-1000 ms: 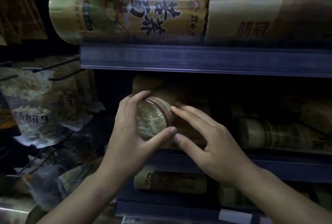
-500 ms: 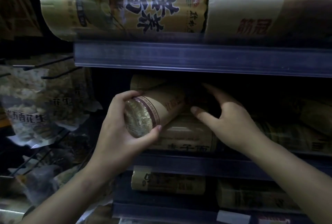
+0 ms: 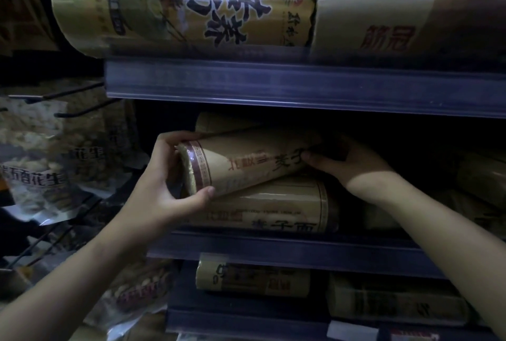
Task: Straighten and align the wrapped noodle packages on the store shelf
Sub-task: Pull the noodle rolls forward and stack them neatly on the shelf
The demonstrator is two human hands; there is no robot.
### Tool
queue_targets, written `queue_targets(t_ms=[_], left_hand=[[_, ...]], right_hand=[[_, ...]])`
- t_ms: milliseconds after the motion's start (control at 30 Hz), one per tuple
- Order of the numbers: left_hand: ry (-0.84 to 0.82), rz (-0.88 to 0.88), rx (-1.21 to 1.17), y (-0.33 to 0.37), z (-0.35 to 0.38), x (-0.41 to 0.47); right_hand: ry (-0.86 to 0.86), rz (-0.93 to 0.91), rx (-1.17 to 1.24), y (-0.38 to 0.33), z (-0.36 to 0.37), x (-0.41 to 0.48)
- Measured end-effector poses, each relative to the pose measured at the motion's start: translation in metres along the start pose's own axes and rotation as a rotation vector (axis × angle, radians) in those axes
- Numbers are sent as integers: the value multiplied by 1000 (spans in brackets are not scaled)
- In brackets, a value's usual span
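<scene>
On the middle shelf (image 3: 287, 245), the left hand (image 3: 161, 187) grips the near end of a tilted noodle package (image 3: 246, 165) lying across another package (image 3: 273, 212). At three o'clock, the right hand (image 3: 353, 165) seems closed on its far end, probably to swing it level.

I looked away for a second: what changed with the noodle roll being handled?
The tan paper-wrapped noodle roll swung from end-on to sideways, lying tilted on the roll beneath. The left hand kept its grip on the end; the right hand moved from the front to its far end. Other packages stayed put.
</scene>
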State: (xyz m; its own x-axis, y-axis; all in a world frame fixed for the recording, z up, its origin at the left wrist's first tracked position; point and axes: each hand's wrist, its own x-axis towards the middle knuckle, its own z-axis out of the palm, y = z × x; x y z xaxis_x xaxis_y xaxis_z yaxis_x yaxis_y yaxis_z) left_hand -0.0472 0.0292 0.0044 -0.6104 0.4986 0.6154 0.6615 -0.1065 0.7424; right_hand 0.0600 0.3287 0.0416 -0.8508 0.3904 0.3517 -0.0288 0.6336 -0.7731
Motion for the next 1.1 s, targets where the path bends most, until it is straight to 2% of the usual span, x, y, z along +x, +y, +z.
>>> queue_targets(t_ms=[233,367,500,1100], left_hand=[[123,22,140,-8,-8,9],[130,-47,-151,-18,-5,5],[130,-81,-206,-23,-2,4],[168,-132,-266,-38,7,21]], right_hand=[[170,11,46,12,7,-20],[343,-25,-19,12,17,-31],[430,-59,-71,8,24,-38],[481,-38,-149,4,31,-41]])
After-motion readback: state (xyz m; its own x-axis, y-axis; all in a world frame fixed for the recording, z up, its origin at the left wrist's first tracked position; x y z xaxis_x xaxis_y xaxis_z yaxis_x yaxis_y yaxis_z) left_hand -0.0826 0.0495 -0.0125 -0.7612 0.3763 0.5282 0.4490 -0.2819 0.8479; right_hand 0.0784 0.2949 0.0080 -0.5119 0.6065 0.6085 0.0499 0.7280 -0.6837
